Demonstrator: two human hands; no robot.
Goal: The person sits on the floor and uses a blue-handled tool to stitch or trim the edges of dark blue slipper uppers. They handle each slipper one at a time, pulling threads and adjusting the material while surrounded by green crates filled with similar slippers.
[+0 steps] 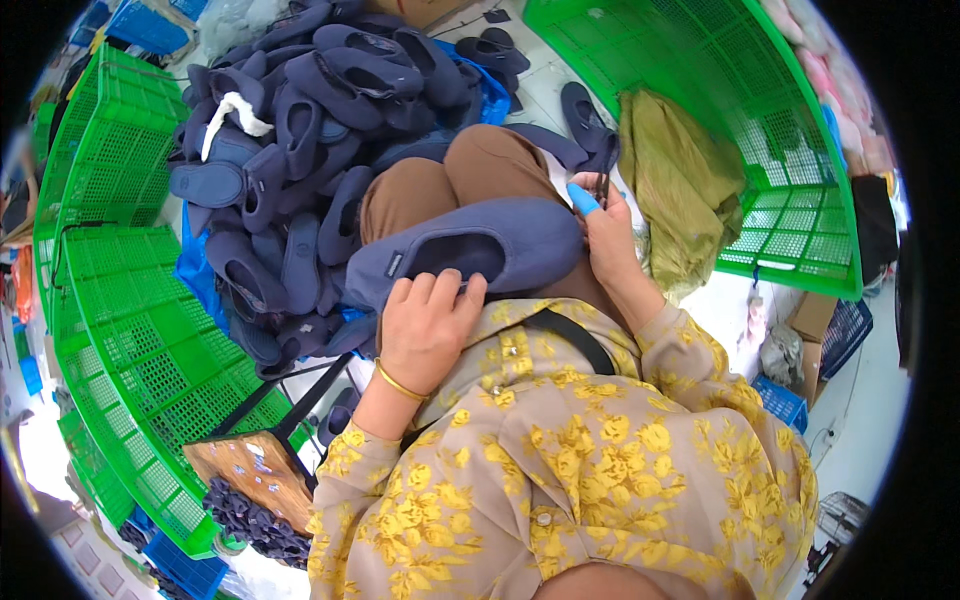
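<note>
A navy blue slip-on shoe lies sideways across my lap, its foot opening facing up. My left hand is closed on the near rim of that opening, fingers hooked over the edge. A gold-coloured bangle circles the left wrist. Just past the shoe's right end is my right hand, with a blue cover on one digit. Its fingers are curled around a small dark tool, partly hidden by them; its exact kind does not show.
A large pile of navy shoes rises ahead and left, with a white scrap on it. Green plastic crates stand at left, another crate at right. An olive sack sits beside my right hand. A wooden stool is at lower left.
</note>
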